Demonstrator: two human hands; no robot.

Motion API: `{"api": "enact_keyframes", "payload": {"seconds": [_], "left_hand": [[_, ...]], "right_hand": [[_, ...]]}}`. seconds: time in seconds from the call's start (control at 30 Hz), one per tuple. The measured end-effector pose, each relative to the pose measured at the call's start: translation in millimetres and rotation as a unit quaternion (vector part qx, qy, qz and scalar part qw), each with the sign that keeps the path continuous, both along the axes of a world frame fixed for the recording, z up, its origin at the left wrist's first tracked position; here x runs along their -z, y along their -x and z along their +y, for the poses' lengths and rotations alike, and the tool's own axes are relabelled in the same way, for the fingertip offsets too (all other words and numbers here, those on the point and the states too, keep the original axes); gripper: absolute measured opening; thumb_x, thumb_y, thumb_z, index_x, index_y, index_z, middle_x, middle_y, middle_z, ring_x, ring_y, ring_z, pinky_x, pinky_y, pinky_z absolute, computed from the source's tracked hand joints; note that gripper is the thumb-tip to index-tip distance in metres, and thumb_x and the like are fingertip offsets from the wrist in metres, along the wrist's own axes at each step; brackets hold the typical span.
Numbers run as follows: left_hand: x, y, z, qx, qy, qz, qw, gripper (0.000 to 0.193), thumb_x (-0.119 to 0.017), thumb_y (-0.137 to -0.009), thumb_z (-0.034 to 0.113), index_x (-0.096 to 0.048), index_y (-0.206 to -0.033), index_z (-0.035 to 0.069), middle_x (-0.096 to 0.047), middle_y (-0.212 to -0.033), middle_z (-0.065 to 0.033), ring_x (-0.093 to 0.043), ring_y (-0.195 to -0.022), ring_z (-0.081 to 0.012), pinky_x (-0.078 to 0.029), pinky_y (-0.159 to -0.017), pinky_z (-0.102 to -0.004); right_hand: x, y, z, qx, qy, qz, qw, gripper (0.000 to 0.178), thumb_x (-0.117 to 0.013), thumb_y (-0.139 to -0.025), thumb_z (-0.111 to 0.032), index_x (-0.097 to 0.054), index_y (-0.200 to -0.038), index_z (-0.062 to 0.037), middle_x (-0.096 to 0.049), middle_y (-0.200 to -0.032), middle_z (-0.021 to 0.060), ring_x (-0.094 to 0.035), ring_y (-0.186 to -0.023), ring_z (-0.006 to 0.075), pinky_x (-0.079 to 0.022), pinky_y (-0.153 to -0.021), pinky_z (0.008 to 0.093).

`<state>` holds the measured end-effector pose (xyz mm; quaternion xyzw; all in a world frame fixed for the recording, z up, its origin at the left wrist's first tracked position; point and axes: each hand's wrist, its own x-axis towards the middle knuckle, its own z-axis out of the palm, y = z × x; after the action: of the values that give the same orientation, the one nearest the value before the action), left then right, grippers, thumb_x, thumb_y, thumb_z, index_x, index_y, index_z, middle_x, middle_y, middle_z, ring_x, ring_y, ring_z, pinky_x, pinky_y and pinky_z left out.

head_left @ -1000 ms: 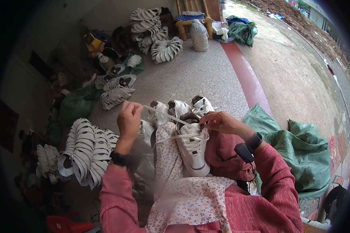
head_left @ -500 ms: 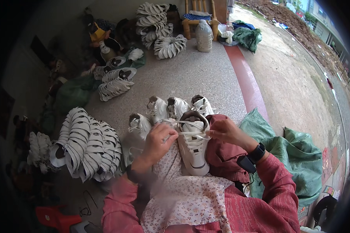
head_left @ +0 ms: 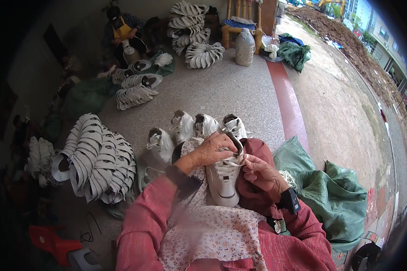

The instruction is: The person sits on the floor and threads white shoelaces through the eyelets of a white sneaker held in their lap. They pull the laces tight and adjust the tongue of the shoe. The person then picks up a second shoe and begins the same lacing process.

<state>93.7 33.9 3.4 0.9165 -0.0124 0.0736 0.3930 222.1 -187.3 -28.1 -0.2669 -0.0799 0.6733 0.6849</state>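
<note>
A white lace-up sneaker [head_left: 224,187] rests on my lap, its toe toward me and its collar away. My left hand [head_left: 212,150] reaches across the top of the shoe, fingers curled at the tongue and collar, hiding much of the opening. At the right side of the lacing, my right hand [head_left: 261,174] pinches a white shoelace [head_left: 229,166] between thumb and fingertips. The lace runs crosswise over the tongue. Beyond my knees stand several similar laced sneakers, among them a white sneaker [head_left: 159,143] at the left.
Stacked white shoe uppers [head_left: 90,162] lie to my left, beside a red plastic object [head_left: 54,244]. A green sack [head_left: 321,189] lies on the right. Farther off are more uppers [head_left: 135,97], a seated person [head_left: 122,31], a plastic jug [head_left: 245,47] and a bamboo chair [head_left: 239,30].
My left hand has moved right, from beside the shoe onto its collar and tongue. My right hand has come slightly down and now pinches the lace close to the shoe. The view has shifted a little.
</note>
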Motion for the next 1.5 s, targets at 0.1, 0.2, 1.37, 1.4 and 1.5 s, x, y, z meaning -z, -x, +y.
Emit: {"api": "enact_keyframes", "payload": {"seconds": [0.1, 0.2, 1.37, 1.4, 1.5], "left_hand": [[-0.6, -1.9, 0.4, 0.001, 0.008, 0.011, 1.000, 0.016, -0.069, -0.088, 0.024, -0.072, -0.101, 0.014, -0.064, -0.109, -0.0004, -0.053, -0.112, -0.0202, -0.031, -0.107, -0.0372], [0.8, -2.8, 0.1, -0.003, 0.020, 0.015, 1.000, 0.016, -0.070, -0.088, 0.026, -0.070, -0.096, 0.012, -0.063, -0.108, -0.0003, -0.053, -0.112, -0.0202, -0.031, -0.107, -0.0367], [-5.2, 76.1, -8.3, -0.271, 0.209, 0.009, 0.940, 0.034, -0.057, -0.100, 0.037, -0.061, -0.101, 0.004, -0.062, -0.091, -0.0058, -0.057, -0.070, -0.0140, -0.048, -0.066, -0.0267], [1.8, 88.0, -6.9, -0.271, 0.280, 0.083, 0.917, 0.036, -0.054, -0.102, 0.040, -0.061, -0.103, 0.004, -0.062, -0.091, -0.0058, -0.057, -0.066, -0.0124, -0.048, -0.063, -0.0247], [-1.5, 108.6, -18.2, -0.211, 0.521, 0.231, 0.794, 0.041, -0.053, -0.102, 0.045, -0.060, -0.109, 0.005, -0.062, -0.087, -0.0056, -0.055, -0.058, -0.0110, -0.044, -0.053, -0.0225]], "right_hand": [[3.6, 7.7, 0.3, 0.022, -0.064, 0.073, 0.995, 0.025, -0.064, -0.094, -0.009, -0.057, -0.117, -0.0058, -0.058, -0.092, -0.0020, -0.046, -0.070, 0.0067, -0.036, -0.054, 0.0205], [3.5, 14.4, 3.5, 0.031, -0.120, 0.127, 0.984, 0.022, -0.062, -0.096, -0.007, -0.057, -0.117, -0.0064, -0.059, -0.091, -0.0011, -0.046, -0.069, 0.0069, -0.037, -0.054, 0.0209], [-6.9, -21.5, 23.3, 0.069, 0.007, -0.757, 0.650, 0.009, -0.060, -0.087, -0.005, -0.056, -0.092, 0.0010, -0.060, -0.086, 0.0185, -0.061, -0.076, 0.0364, -0.047, -0.067, 0.0400], [-2.2, -23.6, 24.5, 0.065, 0.002, -0.746, 0.662, 0.009, -0.060, -0.088, -0.005, -0.055, -0.092, 0.0007, -0.059, -0.086, 0.0187, -0.060, -0.077, 0.0372, -0.047, -0.067, 0.0407], [-0.6, -22.3, 25.7, 0.095, -0.016, -0.759, 0.644, 0.009, -0.059, -0.088, -0.005, -0.053, -0.092, -0.0002, -0.059, -0.086, 0.0189, -0.060, -0.078, 0.0393, -0.047, -0.067, 0.0429]]}}
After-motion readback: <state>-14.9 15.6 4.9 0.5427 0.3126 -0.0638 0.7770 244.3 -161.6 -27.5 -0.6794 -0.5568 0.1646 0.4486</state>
